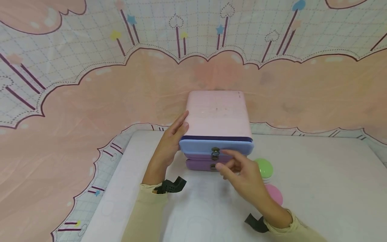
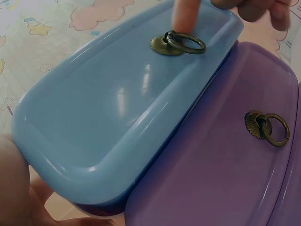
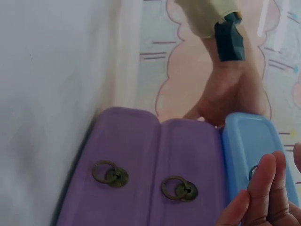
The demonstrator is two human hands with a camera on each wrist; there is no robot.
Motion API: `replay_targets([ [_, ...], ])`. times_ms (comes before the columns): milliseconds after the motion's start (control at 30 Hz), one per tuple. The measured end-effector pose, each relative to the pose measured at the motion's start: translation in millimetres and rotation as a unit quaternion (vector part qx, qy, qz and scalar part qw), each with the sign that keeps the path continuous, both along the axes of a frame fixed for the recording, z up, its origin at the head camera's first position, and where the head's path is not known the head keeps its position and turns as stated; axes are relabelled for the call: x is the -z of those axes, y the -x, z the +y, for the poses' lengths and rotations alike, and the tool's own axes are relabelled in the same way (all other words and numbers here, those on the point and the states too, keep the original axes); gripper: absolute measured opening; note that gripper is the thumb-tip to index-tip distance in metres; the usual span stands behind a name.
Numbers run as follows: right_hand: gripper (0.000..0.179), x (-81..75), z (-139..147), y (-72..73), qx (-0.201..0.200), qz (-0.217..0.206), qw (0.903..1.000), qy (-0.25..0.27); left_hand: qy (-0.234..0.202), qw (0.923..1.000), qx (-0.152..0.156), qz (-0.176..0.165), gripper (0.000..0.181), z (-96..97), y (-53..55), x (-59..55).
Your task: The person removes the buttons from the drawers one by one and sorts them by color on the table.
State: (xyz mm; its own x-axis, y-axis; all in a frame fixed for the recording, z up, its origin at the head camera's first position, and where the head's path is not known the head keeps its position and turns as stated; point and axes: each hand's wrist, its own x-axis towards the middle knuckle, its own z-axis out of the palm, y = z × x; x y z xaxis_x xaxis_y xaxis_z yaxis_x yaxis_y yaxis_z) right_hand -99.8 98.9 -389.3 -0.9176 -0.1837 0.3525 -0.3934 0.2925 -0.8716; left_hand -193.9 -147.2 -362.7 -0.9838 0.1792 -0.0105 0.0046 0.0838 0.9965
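A small drawer box with a pale pink top stands on the table. Its top drawer has a light blue front that juts out past two purple drawer fronts below. Each front carries a bronze ring pull. My left hand rests along the box's left side, fingers reaching back and thumb near the blue drawer's end. My right hand is before the fronts. Its index fingertip touches the blue front beside the ring, with the other fingers loosely bent and holding nothing.
A green round lid-like disc and a pink one lie right of the box, partly behind my right hand and wrist. The white tabletop ends at a patterned peach cloth behind the box.
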Motion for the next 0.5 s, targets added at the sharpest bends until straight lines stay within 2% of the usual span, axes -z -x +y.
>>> replay_targets([
  [167,0.041,4.0,-5.3,1.6,0.007,-0.056,0.9983,0.011,0.002,1.0,0.001,0.003,0.051,-0.1,0.2,0.6],
  [333,0.039,2.7,-13.2,4.9,0.017,-0.118,0.9924,0.031,0.005,1.0,-0.001,0.003,0.051,0.2,0.3,0.0],
  [500,0.029,6.3,-20.7,10.4,0.013,-0.141,0.9875,0.07,0.002,1.0,-0.002,0.001,0.051,0.7,-0.4,0.6],
])
